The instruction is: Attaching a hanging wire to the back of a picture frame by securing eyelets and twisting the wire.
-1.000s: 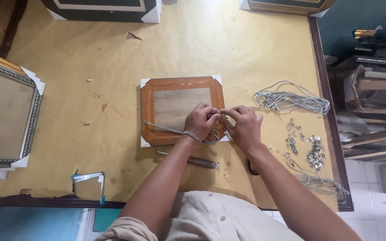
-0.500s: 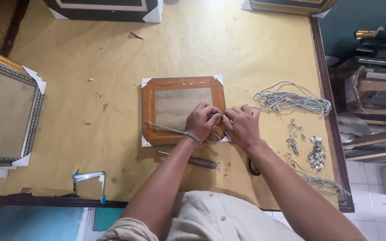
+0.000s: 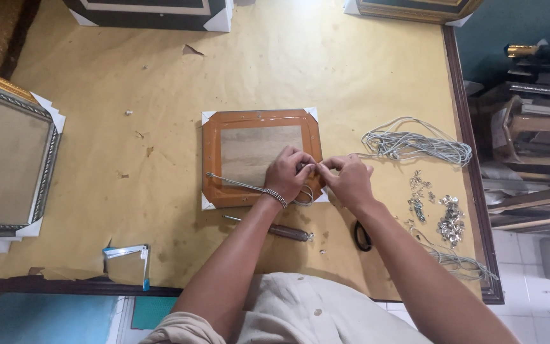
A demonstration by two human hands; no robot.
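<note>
An orange-brown picture frame (image 3: pixel 224 127) lies face down on the paper-covered table (image 3: pixel 160 95), with white card protectors on its corners. My left hand (image 3: pixel 288 175) and my right hand (image 3: pixel 350 180) meet at the frame's right edge, fingertips pinched together on a thin grey wire (image 3: pixel 233 183). The wire runs left across the lower part of the frame and loops below my left wrist, which wears a beaded bracelet. What the fingertips grip besides the wire is hidden.
A screwdriver with a dark handle (image 3: pixel 275 230) lies just below the frame, black scissors (image 3: pixel 361 237) beside my right forearm. A coil of grey wire (image 3: pixel 415 145) and a pile of small metal hangers (image 3: pixel 450 223) sit to the right. Larger frames (image 3: pixel 7 159) line the left and far edges.
Both hands stay at the frame's right edge with only small finger movements on the wire. Nothing else has moved.
</note>
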